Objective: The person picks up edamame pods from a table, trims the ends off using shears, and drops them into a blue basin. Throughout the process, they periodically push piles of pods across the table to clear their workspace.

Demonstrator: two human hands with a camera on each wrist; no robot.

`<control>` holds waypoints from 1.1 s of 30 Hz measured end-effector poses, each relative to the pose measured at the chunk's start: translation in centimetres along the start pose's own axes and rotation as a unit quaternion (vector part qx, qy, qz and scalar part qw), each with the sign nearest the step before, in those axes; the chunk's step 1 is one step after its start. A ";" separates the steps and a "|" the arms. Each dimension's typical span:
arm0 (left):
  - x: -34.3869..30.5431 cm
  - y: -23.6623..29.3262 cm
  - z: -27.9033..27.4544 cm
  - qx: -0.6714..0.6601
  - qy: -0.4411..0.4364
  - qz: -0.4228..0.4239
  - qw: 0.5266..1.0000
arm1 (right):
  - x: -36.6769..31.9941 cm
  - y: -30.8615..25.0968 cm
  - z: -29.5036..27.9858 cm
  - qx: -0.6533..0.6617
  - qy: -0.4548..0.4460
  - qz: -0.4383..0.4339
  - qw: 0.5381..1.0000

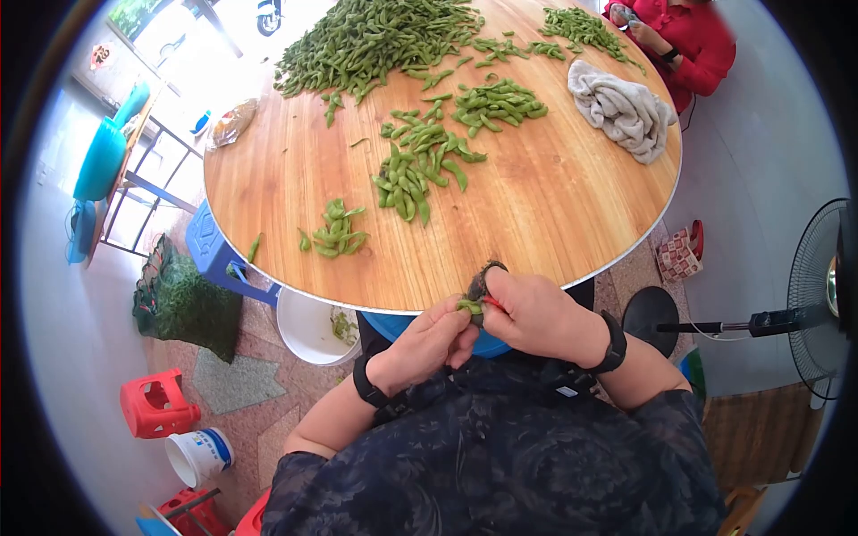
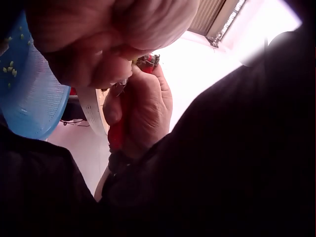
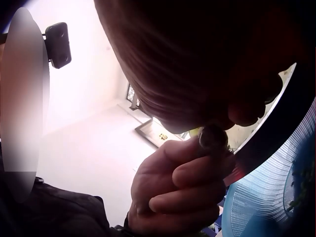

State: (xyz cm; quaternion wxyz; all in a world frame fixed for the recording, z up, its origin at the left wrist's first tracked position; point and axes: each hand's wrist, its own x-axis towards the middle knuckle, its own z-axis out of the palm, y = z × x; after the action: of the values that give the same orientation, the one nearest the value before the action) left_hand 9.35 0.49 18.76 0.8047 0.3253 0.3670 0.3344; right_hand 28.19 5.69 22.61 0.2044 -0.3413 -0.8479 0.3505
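Note:
At the table's near edge, the left hand pinches a green pod between thumb and fingers. Touching the same pod, the right hand has its fingers curled round a red-handled tool, and dark wrapping covers its thumb. In the left wrist view the red handle shows under the right hand. The right wrist view has the left hand close against the dark right hand; the pod is mostly hidden there.
Pods lie in a large heap and smaller piles on the round wooden table. A grey cloth lies at right. Below are a blue basket holding beans and a white bucket. A fan stands right; another person sits across.

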 end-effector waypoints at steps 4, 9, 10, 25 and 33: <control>-0.2 0.5 -0.1 -0.025 -0.038 -0.042 0.998 | -0.1 -0.7 -0.3 -0.046 -0.007 -0.004 0.999; 0.1 -0.3 -0.4 -0.016 -0.035 -0.032 0.999 | -0.4 -2.0 -0.2 -0.037 -0.021 -0.014 0.999; 0.3 -0.7 -0.6 -0.047 -0.041 -0.020 0.998 | -0.3 -2.4 -0.2 -0.045 -0.014 -0.028 0.999; 0.4 -5.2 -6.3 0.166 -0.030 -0.034 0.985 | 8.1 -4.8 -0.1 -0.041 -0.044 -0.050 0.997; 1.9 -6.0 -8.4 0.457 0.040 0.173 0.872 | 16.0 -0.6 1.0 -0.300 0.029 -0.095 0.949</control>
State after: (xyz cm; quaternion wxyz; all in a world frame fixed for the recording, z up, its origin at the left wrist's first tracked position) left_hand 5.34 0.90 9.04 0.4801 0.7016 0.4483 0.2762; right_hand 16.45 16.48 24.12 0.1489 -0.3150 -0.9360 0.0492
